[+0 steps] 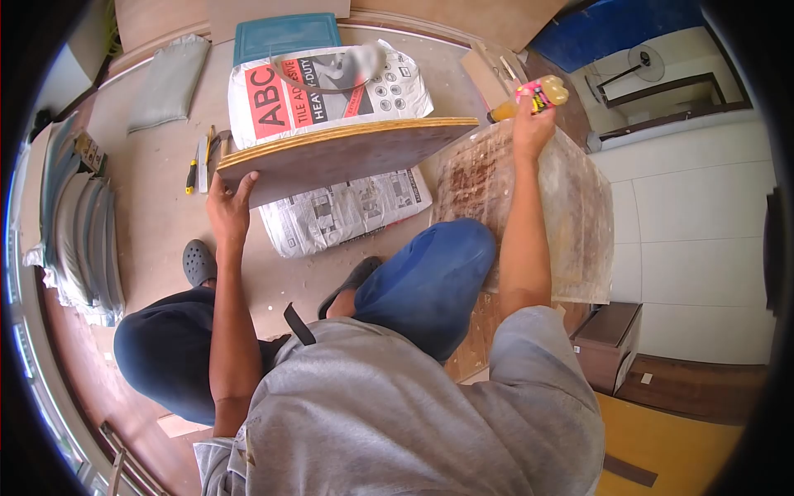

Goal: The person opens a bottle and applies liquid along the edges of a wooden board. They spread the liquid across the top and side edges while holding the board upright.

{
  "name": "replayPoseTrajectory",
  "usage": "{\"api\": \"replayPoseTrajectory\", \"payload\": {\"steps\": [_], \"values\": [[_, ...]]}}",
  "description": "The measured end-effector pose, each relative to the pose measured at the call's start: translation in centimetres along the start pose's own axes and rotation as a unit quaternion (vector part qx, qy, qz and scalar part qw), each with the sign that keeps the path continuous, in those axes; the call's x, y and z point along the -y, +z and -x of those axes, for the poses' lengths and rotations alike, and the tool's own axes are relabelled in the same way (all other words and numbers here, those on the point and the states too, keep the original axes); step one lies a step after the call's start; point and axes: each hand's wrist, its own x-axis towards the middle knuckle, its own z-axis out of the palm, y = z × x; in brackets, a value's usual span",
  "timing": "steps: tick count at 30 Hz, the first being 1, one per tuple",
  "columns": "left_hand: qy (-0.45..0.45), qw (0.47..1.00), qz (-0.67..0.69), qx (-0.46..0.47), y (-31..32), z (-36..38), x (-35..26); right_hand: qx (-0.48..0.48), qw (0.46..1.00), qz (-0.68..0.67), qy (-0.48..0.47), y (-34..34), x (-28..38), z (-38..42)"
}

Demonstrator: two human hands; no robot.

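My left hand (229,207) grips the left end of a plywood board (347,157), thumb on its brown face. The board stands on edge, tilted, its layered yellowish edge uppermost. In my right hand (533,128) is a plastic bottle (546,93) with a pink and yellow label. The bottle lies tilted with its base to the upper right, and amber liquid shows at its lower left end, just beyond the board's right end. Behind and below the board is a white tile adhesive bag (322,91), partly hidden by it.
A stained board (529,207) lies by my right knee. A yellow-handled screwdriver (191,177) and other tools rest on the floor at left. Stacked bags (87,231) line the left side. A teal lid-like piece (285,37) and a grey bag (169,81) lie farther back.
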Motion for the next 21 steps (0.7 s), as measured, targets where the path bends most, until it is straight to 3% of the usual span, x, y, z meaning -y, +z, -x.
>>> {"api": "replayPoseTrajectory", "payload": {"steps": [1,3,5,6,11,14,19,21], "values": [[0.002,1.0,0.018,-0.003,0.1,0.0,0.2,0.004,0.998,-0.03,0.051,-0.2,0.2,-0.2],[-0.01,1.0,-0.001,0.0,-0.1,-0.1,-0.1,0.007,0.997,-0.064,0.039,0.7,-0.4,0.4],[-0.02,1.0,-0.016,0.003,-0.1,-0.1,-0.4,0.029,0.998,0.004,-0.047,1.7,-0.3,1.4],[-0.017,1.0,-0.013,0.001,-0.1,-0.1,-0.6,-0.004,0.998,-0.001,-0.056,1.9,-0.1,1.7],[-0.004,1.0,-0.016,-0.002,0.0,-0.1,-0.2,-0.025,0.999,0.029,-0.035,1.4,-1.6,-0.8],[-0.005,1.0,0.004,-0.001,0.0,0.1,-0.6,0.021,0.998,-0.026,-0.06,1.8,-0.6,0.0],[-0.013,1.0,0.012,0.008,0.0,0.1,-0.5,0.004,0.996,0.044,-0.072,1.8,-2.4,-1.4],[-0.008,1.0,0.017,0.005,0.0,-0.1,-0.3,-0.016,0.999,-0.014,-0.045,1.4,-0.8,-1.5]]}}
